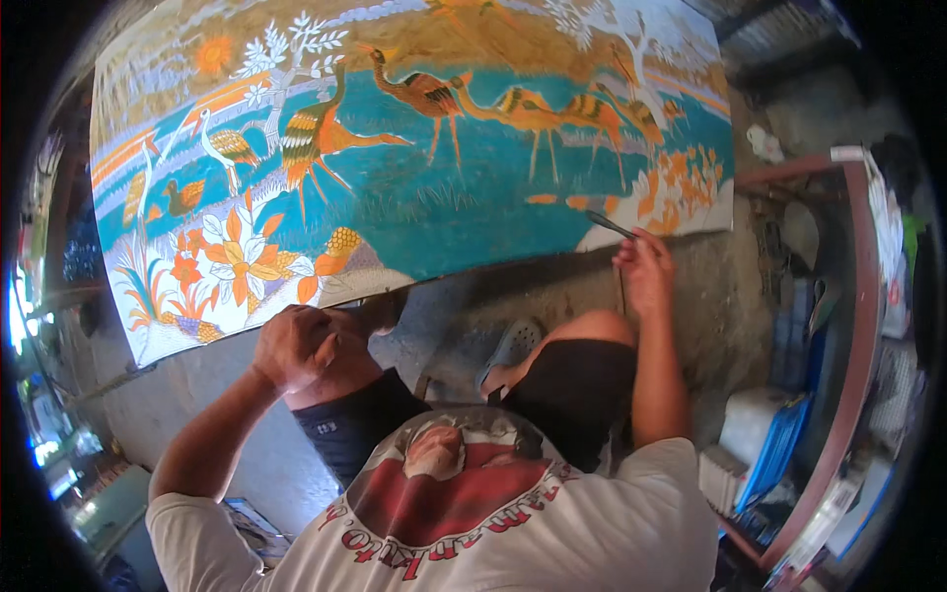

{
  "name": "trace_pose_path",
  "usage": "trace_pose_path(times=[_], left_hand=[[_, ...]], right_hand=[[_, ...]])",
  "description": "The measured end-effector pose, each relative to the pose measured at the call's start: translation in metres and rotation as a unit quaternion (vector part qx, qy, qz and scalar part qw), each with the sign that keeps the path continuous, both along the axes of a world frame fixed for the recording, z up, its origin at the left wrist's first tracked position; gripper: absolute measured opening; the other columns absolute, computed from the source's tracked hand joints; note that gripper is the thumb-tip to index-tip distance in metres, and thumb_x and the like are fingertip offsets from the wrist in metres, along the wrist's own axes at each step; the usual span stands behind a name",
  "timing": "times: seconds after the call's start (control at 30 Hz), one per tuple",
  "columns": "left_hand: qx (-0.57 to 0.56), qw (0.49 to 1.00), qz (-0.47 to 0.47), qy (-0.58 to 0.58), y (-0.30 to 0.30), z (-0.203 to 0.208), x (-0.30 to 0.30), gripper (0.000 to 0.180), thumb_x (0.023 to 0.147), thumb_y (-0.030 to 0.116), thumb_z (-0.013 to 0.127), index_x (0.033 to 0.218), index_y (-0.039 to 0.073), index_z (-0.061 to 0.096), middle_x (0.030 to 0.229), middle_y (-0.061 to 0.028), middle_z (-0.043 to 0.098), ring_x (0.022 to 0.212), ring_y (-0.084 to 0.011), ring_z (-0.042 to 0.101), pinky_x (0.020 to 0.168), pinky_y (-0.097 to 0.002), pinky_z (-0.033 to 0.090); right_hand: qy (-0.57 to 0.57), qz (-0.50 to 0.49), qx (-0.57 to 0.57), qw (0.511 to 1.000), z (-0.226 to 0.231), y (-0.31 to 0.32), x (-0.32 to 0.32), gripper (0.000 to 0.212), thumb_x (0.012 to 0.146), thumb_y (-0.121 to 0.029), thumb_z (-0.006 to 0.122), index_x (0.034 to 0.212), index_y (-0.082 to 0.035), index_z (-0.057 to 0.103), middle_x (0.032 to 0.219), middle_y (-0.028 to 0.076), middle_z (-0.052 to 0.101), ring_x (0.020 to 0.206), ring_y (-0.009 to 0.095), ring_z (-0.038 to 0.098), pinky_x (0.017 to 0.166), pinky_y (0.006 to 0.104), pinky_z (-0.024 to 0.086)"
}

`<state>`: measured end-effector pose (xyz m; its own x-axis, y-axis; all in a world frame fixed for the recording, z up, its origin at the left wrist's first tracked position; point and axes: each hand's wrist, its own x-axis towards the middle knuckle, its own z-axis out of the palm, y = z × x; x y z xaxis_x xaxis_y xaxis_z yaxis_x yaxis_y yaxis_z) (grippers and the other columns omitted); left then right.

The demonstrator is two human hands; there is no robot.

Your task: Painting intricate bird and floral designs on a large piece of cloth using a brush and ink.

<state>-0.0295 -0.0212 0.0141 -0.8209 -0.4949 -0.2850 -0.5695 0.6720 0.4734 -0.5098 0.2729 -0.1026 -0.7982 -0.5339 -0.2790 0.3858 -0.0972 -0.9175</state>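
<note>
A wide painted panel with orange and brown cranes, teal water, pale trees and orange flowers lies in front of me. My right hand pinches a slim dark paintbrush near the panel's lower right edge. The brush tip points up and left, over a pale patch beside short orange strokes; whether it touches the surface I cannot tell. My left hand rests on my left knee, just below the panel's near edge, its fingers curled in. No object shows in it.
At the right stands a reddish-brown frame with blue and white items stacked below. Grey concrete floor shows under the panel, with my grey clog on it. Cluttered goods line the left side.
</note>
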Motion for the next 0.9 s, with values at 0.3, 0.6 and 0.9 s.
trace_pose_path(times=[0.3, 0.6, 0.9], left_hand=[[-0.061, 0.995, -0.073, 0.007, -0.017, -0.052, 0.03, 0.052, 0.087, 0.048, 0.063, 0.104, 0.0, 0.071, 0.1, -0.0222, 0.072, 0.096, -0.0414, 0.068, 0.085, -0.0474, 0.054], [-0.195, 0.97, -0.126, -0.072, -0.008, -0.049, 0.028, 0.049, 0.104, 0.039, 0.05, 0.12, -0.003, 0.067, 0.122, -0.0235, 0.068, 0.115, -0.0416, 0.063, 0.1, -0.0471, 0.048], [-0.166, 0.981, -0.096, 0.008, 0.011, -0.096, -0.005, 0.055, 0.103, 0.043, 0.05, 0.127, -0.004, 0.065, 0.124, -0.025, 0.067, 0.116, -0.0433, 0.062, 0.102, -0.0488, 0.047]], right_hand=[[0.009, -0.35, 0.184, 0.918, -0.026, 0.356, 0.043, 0.028, 0.098, -0.02, 0.066, 0.118, -0.001, 0.064, 0.083, 0.006, 0.061, 0.073, 0.018, 0.064, 0.072, 0.0384, 0.062], [-0.117, -0.41, 0.381, 0.821, -0.118, 0.545, 0.148, 0.027, 0.096, -0.009, 0.065, 0.122, -0.002, 0.066, 0.089, 0.009, 0.066, 0.066, 0.019, 0.064, 0.062, 0.0407, 0.061], [0.041, -0.29, 0.582, 0.759, -0.238, 0.654, 0.19, 0.03, 0.096, -0.007, 0.064, 0.125, -0.011, 0.07, 0.088, 0.009, 0.07, 0.065, 0.019, 0.065, 0.06, 0.0412, 0.061]])
